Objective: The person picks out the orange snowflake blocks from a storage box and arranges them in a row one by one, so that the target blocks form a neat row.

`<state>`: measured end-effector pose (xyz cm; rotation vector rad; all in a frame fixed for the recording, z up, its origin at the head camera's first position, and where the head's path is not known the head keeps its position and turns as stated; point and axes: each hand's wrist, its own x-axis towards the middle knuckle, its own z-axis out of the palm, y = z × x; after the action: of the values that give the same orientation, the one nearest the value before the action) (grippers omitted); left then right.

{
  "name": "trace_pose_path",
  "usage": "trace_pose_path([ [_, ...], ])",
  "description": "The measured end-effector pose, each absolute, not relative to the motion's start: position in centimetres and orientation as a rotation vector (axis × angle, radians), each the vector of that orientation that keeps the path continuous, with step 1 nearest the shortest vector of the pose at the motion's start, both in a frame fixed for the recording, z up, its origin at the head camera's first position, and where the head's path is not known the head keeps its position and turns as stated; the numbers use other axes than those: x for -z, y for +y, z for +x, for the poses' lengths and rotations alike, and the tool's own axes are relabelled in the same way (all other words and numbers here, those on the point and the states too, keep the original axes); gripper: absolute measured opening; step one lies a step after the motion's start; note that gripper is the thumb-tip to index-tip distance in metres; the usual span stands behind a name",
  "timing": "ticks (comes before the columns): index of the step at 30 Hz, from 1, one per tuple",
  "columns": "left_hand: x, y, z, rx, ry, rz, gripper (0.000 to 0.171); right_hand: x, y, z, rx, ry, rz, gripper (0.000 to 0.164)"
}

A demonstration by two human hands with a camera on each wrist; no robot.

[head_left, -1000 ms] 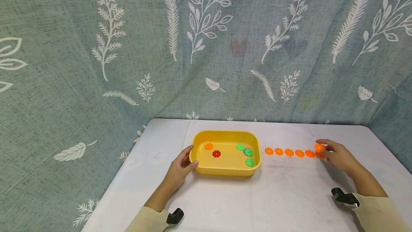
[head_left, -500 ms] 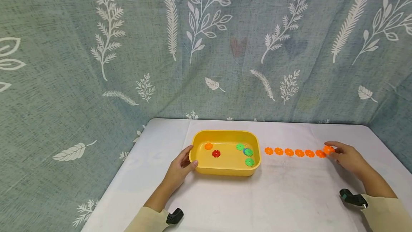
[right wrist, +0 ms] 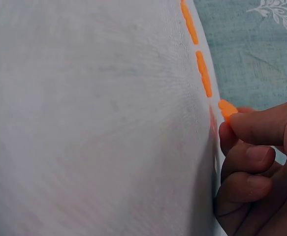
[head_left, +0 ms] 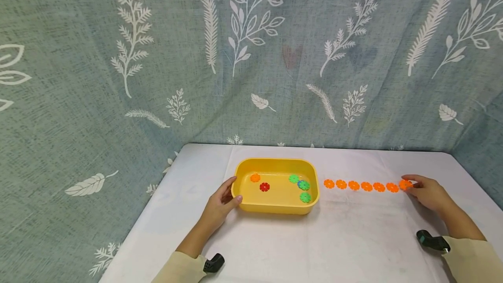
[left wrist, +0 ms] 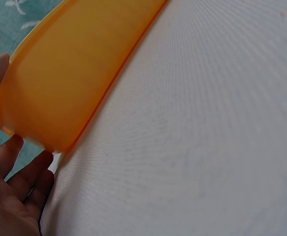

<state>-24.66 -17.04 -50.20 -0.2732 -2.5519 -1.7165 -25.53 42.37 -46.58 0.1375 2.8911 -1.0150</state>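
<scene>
My left hand [head_left: 220,204] grips the left end of a yellow plastic tray [head_left: 275,209]; in the left wrist view the thumb lies at its rim and the fingertips touch the end wall. Between the thumb and fingers of my right hand [head_left: 430,195] is an orange notched plastic disc [head_left: 404,184], pinched at the right end of a row. In the right wrist view this disc [right wrist: 226,109] is tilted, just above the cloth. Several matching orange discs [head_left: 366,186] lie flat in a line between the tray and that hand.
Inside the tray are an orange disc [head_left: 255,178], a red disc [head_left: 264,187], several green discs [head_left: 305,197] and a blue one partly covered by green. A white cloth [head_left: 338,239] covers the table. Behind hangs a leaf-patterned curtain [head_left: 291,112].
My right hand has moved right with its orange disc, from over the row's last disc to just beyond it, and slightly lower. The left hand and tray have stayed put.
</scene>
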Motion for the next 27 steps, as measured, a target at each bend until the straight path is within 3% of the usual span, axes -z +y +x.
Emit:
trace_pose_path([
  [27, 50.14, -16.99, -24.69, 1.717, -2.551, -0.285, 0.063, 46.48, 42.42, -25.96, 0.740, 2.925, 0.173, 0.050],
])
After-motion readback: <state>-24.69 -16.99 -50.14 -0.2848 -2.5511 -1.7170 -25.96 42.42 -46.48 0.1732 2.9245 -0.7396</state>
